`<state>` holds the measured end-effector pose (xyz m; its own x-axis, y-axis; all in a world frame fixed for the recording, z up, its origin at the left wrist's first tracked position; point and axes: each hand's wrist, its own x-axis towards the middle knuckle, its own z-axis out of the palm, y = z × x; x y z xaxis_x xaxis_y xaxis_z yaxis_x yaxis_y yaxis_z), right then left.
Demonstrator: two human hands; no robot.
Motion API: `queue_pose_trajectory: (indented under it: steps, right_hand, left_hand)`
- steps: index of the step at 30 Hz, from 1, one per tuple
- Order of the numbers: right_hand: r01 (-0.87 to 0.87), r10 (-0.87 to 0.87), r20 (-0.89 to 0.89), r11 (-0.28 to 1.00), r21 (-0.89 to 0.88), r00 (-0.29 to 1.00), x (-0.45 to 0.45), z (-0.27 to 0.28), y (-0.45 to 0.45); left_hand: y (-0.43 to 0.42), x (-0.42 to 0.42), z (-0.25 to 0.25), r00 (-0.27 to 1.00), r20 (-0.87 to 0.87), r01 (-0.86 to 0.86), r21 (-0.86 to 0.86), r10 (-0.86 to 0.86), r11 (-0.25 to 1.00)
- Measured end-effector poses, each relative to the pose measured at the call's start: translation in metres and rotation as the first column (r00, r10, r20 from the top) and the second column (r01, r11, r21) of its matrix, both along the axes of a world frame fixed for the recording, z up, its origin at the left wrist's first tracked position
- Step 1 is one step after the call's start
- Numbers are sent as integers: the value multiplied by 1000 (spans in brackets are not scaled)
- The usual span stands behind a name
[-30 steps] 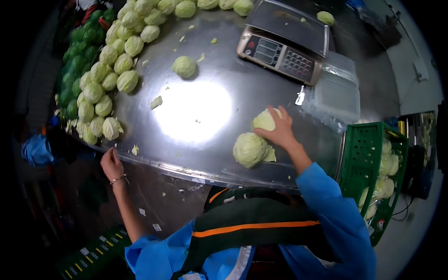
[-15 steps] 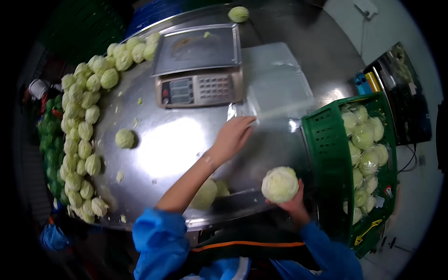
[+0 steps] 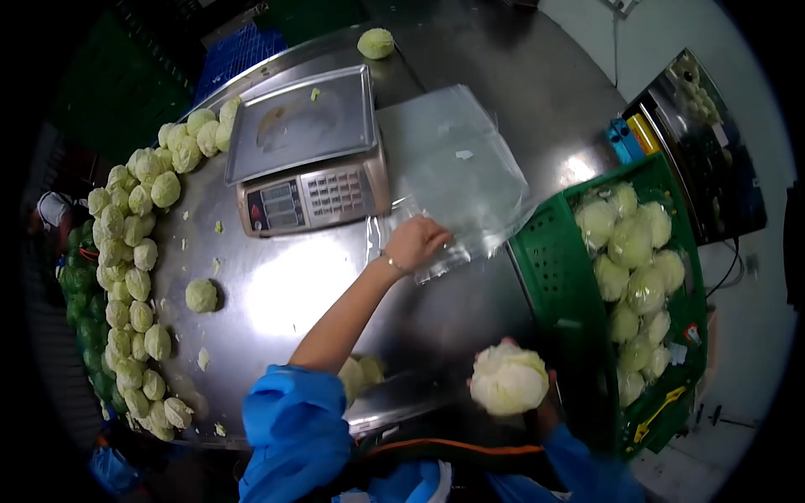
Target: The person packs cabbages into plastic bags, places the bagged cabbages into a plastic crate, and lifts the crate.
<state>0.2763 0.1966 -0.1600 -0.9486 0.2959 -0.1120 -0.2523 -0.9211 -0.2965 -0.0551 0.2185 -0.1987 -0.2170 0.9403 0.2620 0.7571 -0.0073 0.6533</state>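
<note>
My left hand [image 3: 417, 243] is closed at the near edge of a stack of clear plastic bags [image 3: 457, 168], pinching the film of a bag. The bags lie flat on the steel table to the right of the scale, and the film by my fingers is crumpled. In my right hand [image 3: 550, 402] is a pale green cabbage [image 3: 508, 380], held off the table near its front edge. That hand is largely hidden behind the cabbage, with only some fingertips and the side showing.
A digital scale [image 3: 310, 197] stands behind my left hand. Several cabbages [image 3: 141, 254] line the table's left side, and a single cabbage [image 3: 201, 295] sits nearer the middle. At right, a green crate [image 3: 549, 272] holds wrapped cabbages. Another cabbage [image 3: 376, 44] lies at the back.
The view has shifted, so the scale and table appear further left and lower. My left hand has closed on the bag film, which now crumples at its near edge. The cabbage stays in my right hand.
</note>
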Motion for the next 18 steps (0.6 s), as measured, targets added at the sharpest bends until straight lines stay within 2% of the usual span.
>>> queue_pose_trajectory:
  steps: [2, 4, 5, 7, 9, 12, 13, 16, 17, 18]
  right_hand:
    - [-158, 139, -120, 973, -168, 983, -11, 16, 2]
    - [-161, 149, -120, 981, -104, 982, -14, 20, -5]
    - [-161, 152, -123, 985, -67, 981, -13, 21, -12]
    - [-154, 170, 116, 979, -133, 979, 2, 20, -26]
    - [-278, 274, 182, 961, -3, 944, 5, 6, -27]
    - [-236, 317, 386, 941, -242, 867, 12, 1, -50]
    - [-169, 300, 354, 920, -355, 886, 12, 3, -56]
    - [-20, 163, 499, 960, -279, 851, 7, 18, -71]
    - [37, 108, 561, 970, -241, 821, 4, 24, -77]
    - [87, 58, 578, 971, -221, 814, 1, 26, -82]
  left_hand:
    - [-46, 31, 8, 982, -146, 110, -62, -118, 992]
    - [-90, 74, 34, 985, -111, 111, -183, -133, 977]
    - [-108, 90, 26, 956, -151, 224, -181, -252, 958]
    - [-134, 113, -8, 915, -236, 258, -283, -328, 924]
    - [-148, 131, -14, 877, -298, 228, -432, -377, 872]
    - [-164, 146, -26, 936, -271, 126, -337, -224, 933]
    - [-170, 145, -33, 991, -38, 118, -249, -131, 961]
    - [-188, 153, 24, 980, 188, 96, -128, -71, 987]
    - [-192, 159, 27, 962, 254, 118, -57, -100, 991]
    - [-194, 163, 28, 958, 284, 60, -85, -34, 995]
